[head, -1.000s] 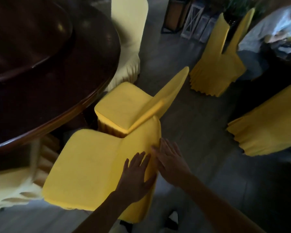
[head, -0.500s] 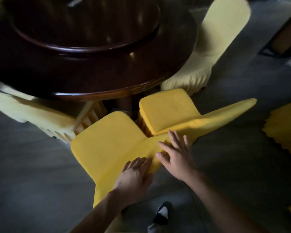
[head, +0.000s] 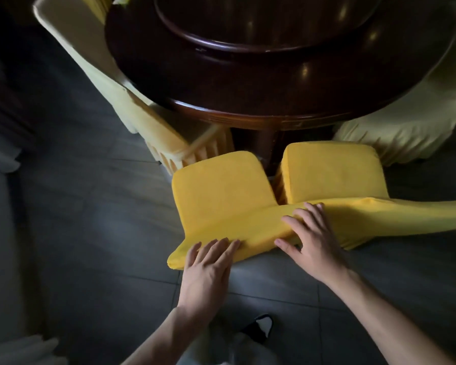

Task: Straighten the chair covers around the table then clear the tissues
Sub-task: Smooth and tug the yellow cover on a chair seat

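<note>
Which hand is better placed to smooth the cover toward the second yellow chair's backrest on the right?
Right, probably. The right hand lies flat where the two yellow backrests meet, fingers pointing that way. The left hand rests on the near chair's outer corner, farther off.

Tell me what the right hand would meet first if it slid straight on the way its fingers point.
Probably the right hand would cross the backrest top it rests on and reach the right yellow chair's seat; depth is unclear.

Two bright yellow fabric chair covers (head: 221, 191) are seen near, pale cream pleated covers (head: 395, 133) farther, a dark brown glossy round table (head: 274, 83), grey floor tiles (head: 90, 233).
</note>
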